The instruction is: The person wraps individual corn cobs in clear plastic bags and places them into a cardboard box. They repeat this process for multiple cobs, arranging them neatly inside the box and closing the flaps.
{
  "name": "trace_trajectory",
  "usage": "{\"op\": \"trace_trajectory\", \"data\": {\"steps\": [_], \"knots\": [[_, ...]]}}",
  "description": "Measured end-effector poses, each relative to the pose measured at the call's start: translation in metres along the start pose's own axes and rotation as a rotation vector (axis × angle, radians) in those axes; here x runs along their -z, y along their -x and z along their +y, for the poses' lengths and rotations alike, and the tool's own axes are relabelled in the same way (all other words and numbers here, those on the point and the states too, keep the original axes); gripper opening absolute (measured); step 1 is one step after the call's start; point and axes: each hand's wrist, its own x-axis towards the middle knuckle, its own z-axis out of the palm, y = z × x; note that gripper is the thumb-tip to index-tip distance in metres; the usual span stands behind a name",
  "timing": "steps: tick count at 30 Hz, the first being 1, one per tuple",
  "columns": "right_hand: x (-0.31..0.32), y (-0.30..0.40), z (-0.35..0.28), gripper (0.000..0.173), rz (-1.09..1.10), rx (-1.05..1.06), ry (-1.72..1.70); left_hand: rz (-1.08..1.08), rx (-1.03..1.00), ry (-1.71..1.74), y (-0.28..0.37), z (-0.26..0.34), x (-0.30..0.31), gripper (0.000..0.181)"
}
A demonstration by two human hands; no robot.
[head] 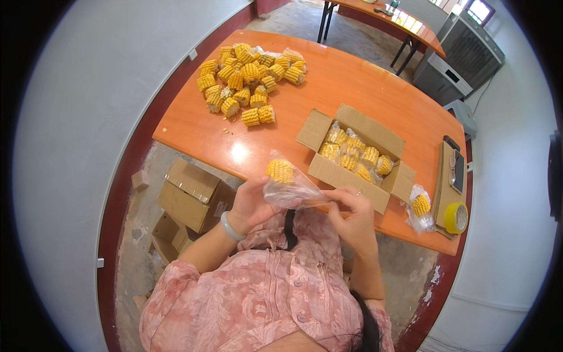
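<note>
A cut piece of corn cob sits inside a clear plastic bag near the table's front edge. My left hand holds the bag from below, at the end with the corn. The twisted end of the bag is pinched between the fingers of my right hand. Just beyond, an open cardboard box holds several bagged corn pieces. A pile of unbagged corn pieces lies at the table's far left, with some clear plastic behind it.
On the orange table, a bagged corn piece, yellow tape roll, flat cardboard, glasses and a phone lie at right. Cardboard boxes stand on the floor at left. Behind are another table and an air cooler.
</note>
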Motion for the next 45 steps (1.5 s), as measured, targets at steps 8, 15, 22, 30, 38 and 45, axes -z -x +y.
{"op": "trace_trajectory", "data": {"steps": [8,15,22,30,38,45], "knots": [[-0.015,-0.013,-0.008,0.08,-0.098,0.035,-0.109,-0.085,-0.382,-1.178,-0.001,-0.001,-0.007,0.072],[-0.045,-0.008,0.024,0.066,-0.403,-0.187,-0.374,-0.062,-0.24,-1.175,0.008,0.007,-0.023,0.069],[-0.018,-0.017,0.013,0.041,-0.45,-0.411,-0.403,-0.052,-0.227,-1.216,0.009,0.009,-0.02,0.067],[-0.012,-0.015,0.02,0.03,-0.289,-0.297,-0.47,0.014,-0.203,-1.231,0.008,0.001,-0.021,0.065],[-0.024,-0.007,0.042,0.022,-0.257,-0.25,-0.693,-0.15,-0.209,-1.107,0.011,0.002,-0.03,0.064],[-0.012,-0.007,0.03,0.022,-0.354,-0.501,-0.895,-0.228,-0.285,-1.178,0.012,0.003,-0.029,0.061]]}}
